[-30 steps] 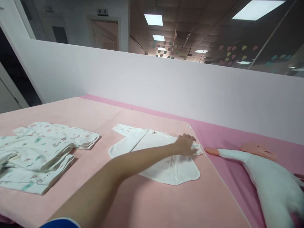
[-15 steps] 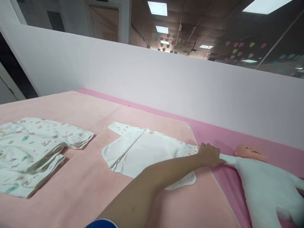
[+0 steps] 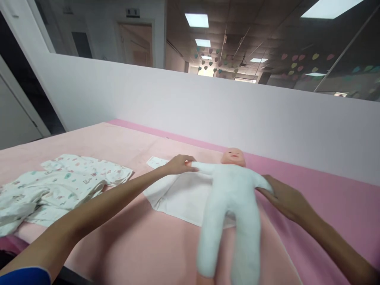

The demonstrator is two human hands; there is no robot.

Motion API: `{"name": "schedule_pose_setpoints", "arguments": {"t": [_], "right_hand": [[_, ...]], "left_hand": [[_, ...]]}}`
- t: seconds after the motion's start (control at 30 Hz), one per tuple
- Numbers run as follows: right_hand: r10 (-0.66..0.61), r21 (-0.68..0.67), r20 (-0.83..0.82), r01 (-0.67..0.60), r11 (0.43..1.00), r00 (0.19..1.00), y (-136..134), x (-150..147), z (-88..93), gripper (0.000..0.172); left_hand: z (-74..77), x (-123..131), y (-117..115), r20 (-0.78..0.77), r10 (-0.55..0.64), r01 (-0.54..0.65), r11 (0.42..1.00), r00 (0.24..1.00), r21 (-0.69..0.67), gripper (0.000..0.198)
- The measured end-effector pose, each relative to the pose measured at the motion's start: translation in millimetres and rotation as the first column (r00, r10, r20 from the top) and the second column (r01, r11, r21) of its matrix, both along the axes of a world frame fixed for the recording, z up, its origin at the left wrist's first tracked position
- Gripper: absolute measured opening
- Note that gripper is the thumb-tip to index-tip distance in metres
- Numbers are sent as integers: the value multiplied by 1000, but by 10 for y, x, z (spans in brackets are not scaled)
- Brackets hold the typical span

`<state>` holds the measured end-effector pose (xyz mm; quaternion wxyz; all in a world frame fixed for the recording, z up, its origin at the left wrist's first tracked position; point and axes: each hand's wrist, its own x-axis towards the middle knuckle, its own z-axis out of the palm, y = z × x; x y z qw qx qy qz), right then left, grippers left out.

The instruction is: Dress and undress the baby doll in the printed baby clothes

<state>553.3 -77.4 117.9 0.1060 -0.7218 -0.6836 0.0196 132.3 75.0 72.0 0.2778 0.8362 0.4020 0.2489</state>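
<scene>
A baby doll (image 3: 233,190) with a white cloth body hangs face up between my two hands, over a spread white baby shirt (image 3: 178,198). My left hand (image 3: 180,164) is closed around the doll's arm near its small hand, on the left side. On the right, my right hand (image 3: 285,198) grips the doll's other arm. The doll's body covers the right part of the shirt, and its feet run toward the bottom edge of the view.
Patterned baby clothes (image 3: 68,186) lie on the left of the pink blanket (image 3: 133,245). A darker pink surface (image 3: 332,190) shows on the right. Behind stands a low white wall (image 3: 192,107) with glass above it.
The doll has moved left, from the darker pink surface to over the shirt. My left hand has travelled left with its arm, and my right hand has come into view holding the other arm.
</scene>
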Motion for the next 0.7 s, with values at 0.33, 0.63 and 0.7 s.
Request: {"name": "schedule_pose_setpoints", "arguments": {"t": [0.33,0.63,0.7], "right_hand": [[127,-47,-120,-133,990,985,541,-683,-506,47],[71,314,159,-118,942,985,559,-1355,-417,41],[243,256,29,-242,936,970,719,-1676,-373,40]], "left_hand": [[-899,-470,344,343,321,-216,925,883,-312,69],[-1083,-396,231,308,393,-374,919,866,-122,73],[-1068,-385,218,255,444,-443,894,859,-63,75]]}}
